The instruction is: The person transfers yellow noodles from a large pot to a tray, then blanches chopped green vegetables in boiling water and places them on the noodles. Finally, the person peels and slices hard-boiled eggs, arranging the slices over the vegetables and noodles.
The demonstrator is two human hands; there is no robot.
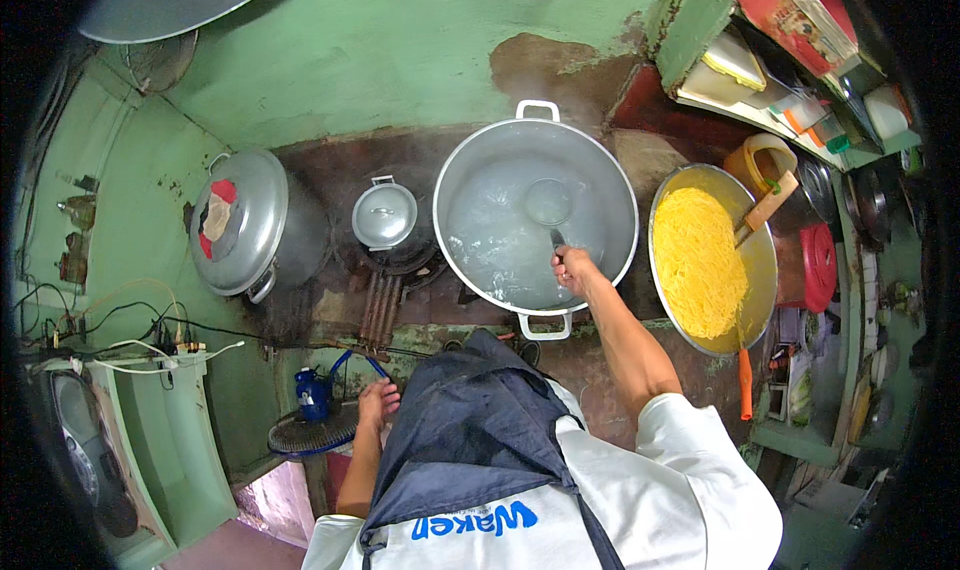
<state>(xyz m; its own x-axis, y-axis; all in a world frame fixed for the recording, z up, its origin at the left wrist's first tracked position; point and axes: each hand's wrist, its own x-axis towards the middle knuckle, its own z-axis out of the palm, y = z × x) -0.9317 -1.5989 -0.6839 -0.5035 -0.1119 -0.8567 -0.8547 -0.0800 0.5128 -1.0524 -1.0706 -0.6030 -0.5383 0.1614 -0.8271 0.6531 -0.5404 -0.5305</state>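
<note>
My right hand (574, 271) grips the dark handle of a round-headed skimmer (548, 202) over a big metal pot (464, 160). The skimmer's head is in the cloudy, steaming water (490, 240); I cannot tell whether it is mesh or solid. My left hand (378, 403) hangs low beside my dark apron (470, 410), its fingers loosely curled and apart, with nothing seen in them. Closest to it is a blue-rimmed fan (312, 434) with a blue motor housing.
Right of the pot stands a wide metal basin (668, 315) of yellow noodles (697, 260), with an orange-handled tool (745, 385) at its edge. To the left are a small lidded pot (384, 215) and a large lidded pot (240, 220). Shelves (700, 70) hold containers at upper right.
</note>
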